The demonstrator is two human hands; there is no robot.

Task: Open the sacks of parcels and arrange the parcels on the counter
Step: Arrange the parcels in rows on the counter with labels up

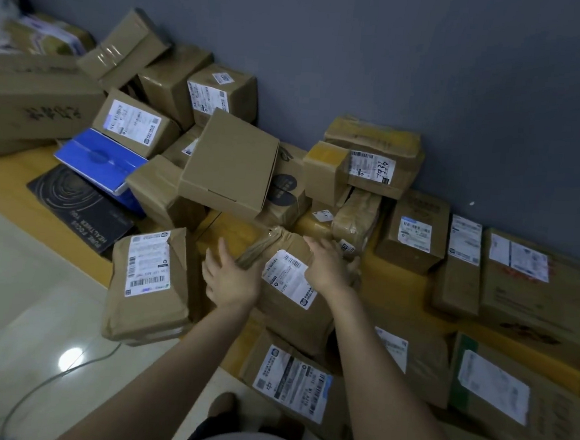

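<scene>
- The brown tape-wrapped parcel with the white shipping label (287, 288) lies in the middle of the yellow wooden desk (394, 282), tilted on the parcels beneath it. The left hand (233, 277) is held at its left side with fingers (224, 251) straight and spread. The right hand (326, 267) is laid on its top right corner with fingers stretched out flat, so nothing is gripped by either hand. If it is released or nudged at this tilt, a slide toward the near edge could be expected.
- The tan paper-wrapped packet with the long white label (150, 285), at the near left, is seen overhanging the desk's edge above the pale tiled floor (19, 286). It could be tipped off by a brush from the left forearm.
- The plain brown cardboard box (230, 167), just beyond the hands, is perched at a slant on the heap. Were the parcel pushed farther in, this box might be dislodged — and the flat blue box (97, 158) to its left looks no better supported.
- At the far right, the yellow-taped carton (372, 146) is stacked on other boxes against the grey wall. That stack could be toppled by a careless shove.
- A grey cable (65, 372) is trailed across the floor by the feet — a step backward could be caught by it.
- No sack can be made out with certainty.
</scene>
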